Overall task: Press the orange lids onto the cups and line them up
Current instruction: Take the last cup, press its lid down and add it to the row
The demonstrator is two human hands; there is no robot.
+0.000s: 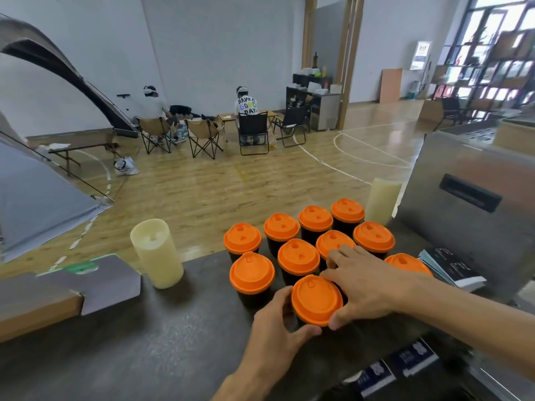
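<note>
- The dark counter (150, 337) fills the lower part of the view; its near edge and left end are cut off by the frame.
- A steel appliance (474, 198) stands to the right of the nearest cup, its top and right side running out of view.
- Two pale cream cylinders sit on the counter: the left cylinder (156, 253) is well to the left of the nearest cup, the far cylinder (382, 199) beyond it to the right, its base hidden behind the cups.
- The cluster of dark cups with orange lids (304, 244) stands just beyond the nearest cup in rough diagonal rows; most cup walls are hidden by the lids in front.
- The right hand (364, 282) lies spread over the right side of the nearest cup, thumb against the lid's rim; its fingers cover part of a lid behind and most of the rightmost lidded cup (405, 261).
- The left hand (278, 337) curls around the nearest cup's left side, thumb under the rim.
- The nearest cup (292, 316) is almost wholly hidden; its orange lid (315, 299) sits tilted, and whether it is fully seated cannot be told.
- Dark blue cards (411, 360) lie nearer than the nearest cup, print unreadable.
</note>
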